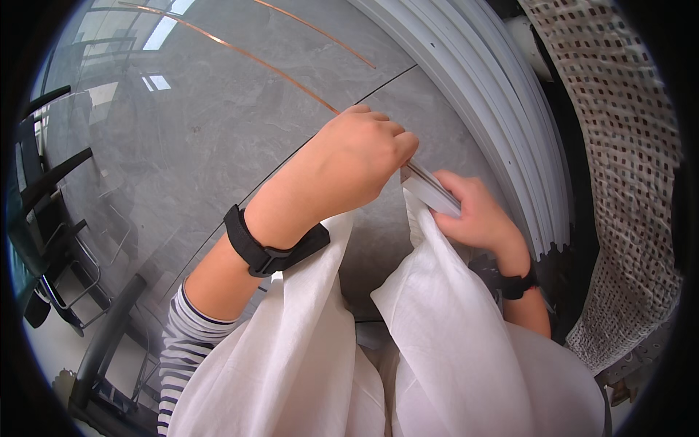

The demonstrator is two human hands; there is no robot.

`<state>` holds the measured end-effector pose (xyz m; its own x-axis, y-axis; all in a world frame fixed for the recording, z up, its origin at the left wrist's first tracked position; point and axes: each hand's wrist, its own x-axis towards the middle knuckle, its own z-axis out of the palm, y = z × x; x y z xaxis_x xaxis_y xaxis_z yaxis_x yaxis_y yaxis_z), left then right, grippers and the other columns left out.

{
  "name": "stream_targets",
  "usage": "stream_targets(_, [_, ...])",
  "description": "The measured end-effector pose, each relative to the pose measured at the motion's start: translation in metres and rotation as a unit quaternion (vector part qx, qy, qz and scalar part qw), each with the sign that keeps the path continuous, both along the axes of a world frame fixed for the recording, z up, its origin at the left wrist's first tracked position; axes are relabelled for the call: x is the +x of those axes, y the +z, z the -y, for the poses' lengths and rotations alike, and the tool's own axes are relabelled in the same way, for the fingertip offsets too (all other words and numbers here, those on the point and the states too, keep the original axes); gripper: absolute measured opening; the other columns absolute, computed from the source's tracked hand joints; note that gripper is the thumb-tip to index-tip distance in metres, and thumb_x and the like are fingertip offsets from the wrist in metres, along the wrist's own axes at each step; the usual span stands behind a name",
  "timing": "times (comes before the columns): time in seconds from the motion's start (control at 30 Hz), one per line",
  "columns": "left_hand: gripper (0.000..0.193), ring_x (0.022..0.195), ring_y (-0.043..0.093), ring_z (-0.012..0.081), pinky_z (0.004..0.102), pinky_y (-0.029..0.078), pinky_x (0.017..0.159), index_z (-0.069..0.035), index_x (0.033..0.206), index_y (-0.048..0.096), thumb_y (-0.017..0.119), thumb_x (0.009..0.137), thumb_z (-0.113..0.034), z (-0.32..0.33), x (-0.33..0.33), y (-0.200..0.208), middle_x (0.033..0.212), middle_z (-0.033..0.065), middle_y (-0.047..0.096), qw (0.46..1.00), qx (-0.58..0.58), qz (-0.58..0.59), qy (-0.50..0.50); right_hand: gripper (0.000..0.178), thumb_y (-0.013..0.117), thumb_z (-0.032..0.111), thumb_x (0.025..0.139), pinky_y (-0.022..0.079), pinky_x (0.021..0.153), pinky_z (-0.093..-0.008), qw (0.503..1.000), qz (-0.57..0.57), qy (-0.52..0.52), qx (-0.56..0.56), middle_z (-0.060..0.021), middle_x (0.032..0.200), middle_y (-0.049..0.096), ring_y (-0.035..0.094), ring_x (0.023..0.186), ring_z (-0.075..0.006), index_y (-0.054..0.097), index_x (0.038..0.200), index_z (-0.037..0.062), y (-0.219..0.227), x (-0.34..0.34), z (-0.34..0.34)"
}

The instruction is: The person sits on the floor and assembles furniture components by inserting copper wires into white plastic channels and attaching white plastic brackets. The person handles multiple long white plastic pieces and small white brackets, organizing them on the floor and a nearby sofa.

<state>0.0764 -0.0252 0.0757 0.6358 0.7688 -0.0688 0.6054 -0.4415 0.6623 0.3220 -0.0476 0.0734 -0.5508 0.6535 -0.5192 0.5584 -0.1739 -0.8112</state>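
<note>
My left hand (364,156) is closed in a fist, knuckles up. A long thin copper-coloured rod (247,52) runs from the far left to this fist, whose fingers hide where it goes. Just right of the fist, in line with the rod, a flat silver-white strip (435,191) slants down into my right hand (477,215). The thumb and fingers there are closed around it. White fabric (444,291) hangs from the strip toward me in loose folds, and its upper edge reaches up to the left fist. More white fabric (291,349) spreads below my left forearm.
Glossy grey tiles (182,138) form the floor. A second copper-coloured line (320,35) shows at the top. Long white slats (495,109) stand bundled on the right, beside patterned cloth (611,146). Black-framed chairs (109,342) stand at the left.
</note>
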Motion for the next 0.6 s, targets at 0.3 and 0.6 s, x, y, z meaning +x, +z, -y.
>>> stream_targets(0.3, [0.055,0.125,0.054,0.0284,0.0398,0.046,0.103,0.0,0.138,0.049,0.071,0.092,-0.02,-0.002,-0.044,-0.034,0.137,0.0158,0.053,0.816,0.198,0.191,0.509,0.028,0.065,0.012,0.077,0.051,0.071,-0.0375,0.999,-0.016,-0.026,0.009,-0.02,0.082,0.067,0.066,0.074,-0.0335,0.062,0.101,-0.0009,-0.01,0.001,0.003])
stream_targets(0.6, [0.016,0.087,0.06,0.0084,0.0224,0.045,0.078,-0.006,0.104,0.066,0.069,0.096,-0.02,-0.024,-0.088,-0.033,0.098,0.0031,0.069,0.68,-0.206,0.449,0.541,0.026,0.064,0.011,0.077,0.05,0.069,-0.0369,1.0,-0.021,-0.022,0.002,-0.0199,0.082,0.067,0.065,0.072,-0.0325,0.061,0.1,0.0001,-0.012,0.002,0.006])
